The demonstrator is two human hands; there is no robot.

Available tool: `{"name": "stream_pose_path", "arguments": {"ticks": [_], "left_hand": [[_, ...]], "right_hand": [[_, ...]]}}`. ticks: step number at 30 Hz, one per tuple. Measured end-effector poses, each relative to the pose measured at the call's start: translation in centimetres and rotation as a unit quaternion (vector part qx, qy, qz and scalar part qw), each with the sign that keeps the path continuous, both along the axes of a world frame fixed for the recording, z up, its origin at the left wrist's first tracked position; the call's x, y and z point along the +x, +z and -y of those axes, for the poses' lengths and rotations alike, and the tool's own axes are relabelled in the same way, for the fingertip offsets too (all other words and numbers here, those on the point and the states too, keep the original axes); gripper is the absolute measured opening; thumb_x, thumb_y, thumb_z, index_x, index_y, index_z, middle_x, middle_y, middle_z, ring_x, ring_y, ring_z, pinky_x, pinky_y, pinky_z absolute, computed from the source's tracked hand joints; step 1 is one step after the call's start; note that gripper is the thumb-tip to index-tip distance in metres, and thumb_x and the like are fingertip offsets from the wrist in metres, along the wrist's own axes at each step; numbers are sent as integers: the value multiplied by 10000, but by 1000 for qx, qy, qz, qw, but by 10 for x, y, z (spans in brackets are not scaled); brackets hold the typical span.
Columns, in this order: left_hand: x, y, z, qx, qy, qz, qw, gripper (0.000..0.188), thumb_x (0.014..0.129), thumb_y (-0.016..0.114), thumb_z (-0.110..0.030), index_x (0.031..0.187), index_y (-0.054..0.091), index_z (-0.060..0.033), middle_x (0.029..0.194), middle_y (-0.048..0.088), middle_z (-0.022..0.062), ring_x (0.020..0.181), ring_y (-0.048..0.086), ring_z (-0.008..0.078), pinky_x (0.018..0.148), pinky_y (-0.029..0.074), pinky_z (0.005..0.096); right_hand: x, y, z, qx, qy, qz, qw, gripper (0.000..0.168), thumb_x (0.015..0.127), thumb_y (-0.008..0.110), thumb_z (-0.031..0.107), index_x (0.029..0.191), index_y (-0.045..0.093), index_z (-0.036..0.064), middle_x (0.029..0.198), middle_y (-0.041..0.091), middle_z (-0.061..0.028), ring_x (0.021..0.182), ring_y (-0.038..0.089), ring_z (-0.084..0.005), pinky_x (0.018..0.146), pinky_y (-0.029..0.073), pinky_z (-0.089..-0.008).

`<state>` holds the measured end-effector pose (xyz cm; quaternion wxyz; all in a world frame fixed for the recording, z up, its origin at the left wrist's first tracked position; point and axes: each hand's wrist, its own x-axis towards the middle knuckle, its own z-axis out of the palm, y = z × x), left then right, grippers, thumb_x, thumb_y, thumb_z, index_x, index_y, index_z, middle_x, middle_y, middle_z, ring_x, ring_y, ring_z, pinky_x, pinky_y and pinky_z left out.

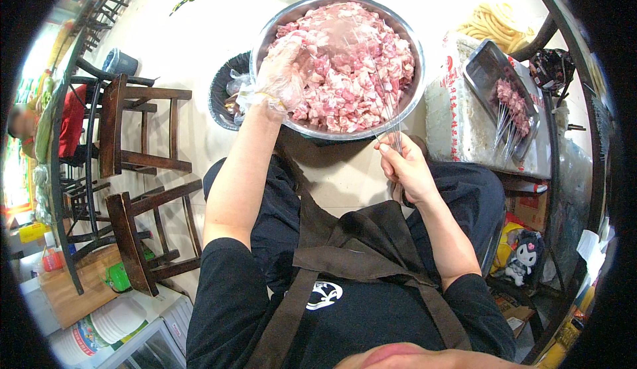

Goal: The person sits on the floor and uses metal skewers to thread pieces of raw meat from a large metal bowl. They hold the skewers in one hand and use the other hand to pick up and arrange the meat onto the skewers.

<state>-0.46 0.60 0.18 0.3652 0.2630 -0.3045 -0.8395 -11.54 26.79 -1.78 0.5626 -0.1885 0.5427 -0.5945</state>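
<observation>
A wide steel basin [420, 65] before me is heaped with chunks of raw pink meat [343, 85]. My left hand [283, 73], in a clear plastic glove, rests on the meat at the basin's left side. Its fingers blend into the meat, so whether they grip a piece cannot be made out. Over the near right rim, my bare right hand [405, 165] holds a bundle of thin metal skewers [396, 135]. Their shafts reach up across the meat, and the far tips are hard to see.
To the right, a metal tray [477, 70] with loaded meat skewers [512, 102] sits on a white foam box [445, 135]. A black-lined bin [219, 95] stands beside the basin's left. Dark wooden stools [117, 125] are further left. A coiled yellowish hose [492, 25] lies at the back right.
</observation>
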Motion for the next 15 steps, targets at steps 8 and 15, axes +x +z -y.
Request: {"name": "stream_pose_path", "arguments": {"ticks": [8,15], "left_hand": [[-2,-11,5,3,-4,-10,1000,109,907,607,-121,1010,605,-86,913,645,14,810,633,122,676,564,256],[-8,-16,2,81,16,-28,996,132,884,645,-144,993,607,-78,914,641,24,804,618,133,681,563,270]], "right_hand": [[3,-4,2,5,3,1,1000,114,953,531,155,981,556,48,575,471,30,457,352,-27,418,239,-179],[12,-11,3,1,-14,33,999,115,954,527,154,984,556,47,570,467,25,450,347,-30,404,234,-185]]}}
